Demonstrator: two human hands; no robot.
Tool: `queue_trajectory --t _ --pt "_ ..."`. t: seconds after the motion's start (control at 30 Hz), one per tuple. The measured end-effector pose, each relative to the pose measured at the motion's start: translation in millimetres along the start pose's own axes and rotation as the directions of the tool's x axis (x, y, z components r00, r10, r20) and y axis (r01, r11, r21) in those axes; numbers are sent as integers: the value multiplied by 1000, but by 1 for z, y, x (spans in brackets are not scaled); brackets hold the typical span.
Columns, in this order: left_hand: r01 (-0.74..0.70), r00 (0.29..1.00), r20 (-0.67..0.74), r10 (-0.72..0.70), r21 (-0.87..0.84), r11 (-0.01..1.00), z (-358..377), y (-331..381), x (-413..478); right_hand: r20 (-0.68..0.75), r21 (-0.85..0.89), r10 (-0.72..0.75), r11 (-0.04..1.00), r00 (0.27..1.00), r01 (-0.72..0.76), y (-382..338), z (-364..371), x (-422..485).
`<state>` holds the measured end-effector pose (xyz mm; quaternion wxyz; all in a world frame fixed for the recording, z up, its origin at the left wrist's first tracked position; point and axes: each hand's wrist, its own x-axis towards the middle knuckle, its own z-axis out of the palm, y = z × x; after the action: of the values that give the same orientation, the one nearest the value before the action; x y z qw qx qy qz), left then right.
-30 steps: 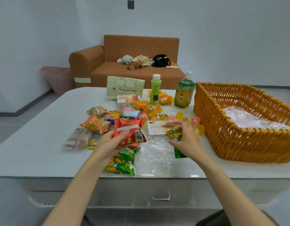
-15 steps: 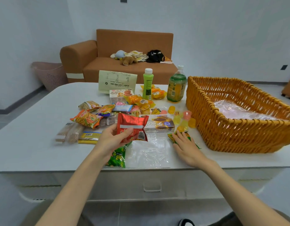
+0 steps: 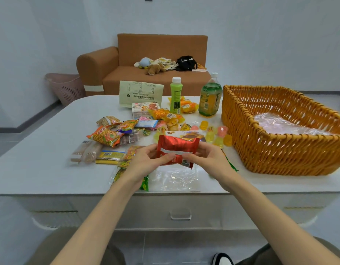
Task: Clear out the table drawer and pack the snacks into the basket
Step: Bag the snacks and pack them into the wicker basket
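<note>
A red foil snack packet is held above the white table, just in front of me. My left hand grips its left edge and my right hand grips its right edge. Behind it lies a spread of snacks: an orange chip bag, wrapped biscuits, a yellow bar, a cookie box and several small jelly cups. The woven orange basket stands at the right, lined with clear plastic. The table drawer below is shut.
A green bottle, a tea bottle and a pale green pouch stand at the table's back. A clear plastic bag lies at the front edge over green packets. A brown sofa stands behind.
My right hand left the green packet on the table and came up to grip the red packet's right edge. The left hand raised the packet and turned it sideways.
</note>
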<state>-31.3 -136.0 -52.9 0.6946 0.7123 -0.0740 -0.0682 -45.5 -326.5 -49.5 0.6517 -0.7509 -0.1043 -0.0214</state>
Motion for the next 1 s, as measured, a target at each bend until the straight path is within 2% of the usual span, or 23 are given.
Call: queue_trajectory --t 0.13,0.2,0.27,0.3,0.33,0.43,0.5,0.57,0.63,0.7,0.8,0.87,0.93,1.0 --pt "35 999 35 -36 24 999 2 -3 2 -180 -81 -140 989 974 128 7 -5 1" --pt "193 980 83 -179 -222 956 0 2 3 -235 -78 -232 972 944 220 7 -7 0" --pt "318 948 183 -262 -489 812 -6 8 5 -210 -67 -321 947 923 314 8 -11 -1" --pt "328 944 212 -253 -538 777 -8 10 6 -182 -77 -355 935 917 346 9 -12 -2" --pt "314 949 216 -232 -537 783 -8 12 5 -154 -92 -373 928 915 362 10 -12 -3" --pt "227 974 107 -201 -392 891 -4 10 5 -62 -195 -374 914 925 356 12 -12 -5" --pt "200 979 37 -200 -352 914 -4 5 5 17 -203 -327 924 945 324 11 -11 -6" --pt "172 983 -4 -183 -324 930 -5 5 6 29 -87 -205 975 978 207 9 -12 -6" --pt "152 986 -16 -165 -308 939 -5 4 6 -22 142 -38 989 999 41 7 -12 -5" --pt "159 987 18 -161 -277 947 -3 5 5 -40 270 84 960 996 -70 8 -10 -5" --pt "190 975 137 -173 -127 973 -3 5 2 -103 203 133 973 986 -110 12 -8 -6" --pt "187 963 196 -184 0 982 -4 8 1 -146 247 175 960 974 -135 10 -13 -5" --pt "165 957 222 -186 112 980 -3 10 0 -118 239 202 956 972 -169 5 -20 -3" --pt "138 952 238 -190 218 966 -1 11 -2 -66 134 215 969 974 -205 0 -24 -4"
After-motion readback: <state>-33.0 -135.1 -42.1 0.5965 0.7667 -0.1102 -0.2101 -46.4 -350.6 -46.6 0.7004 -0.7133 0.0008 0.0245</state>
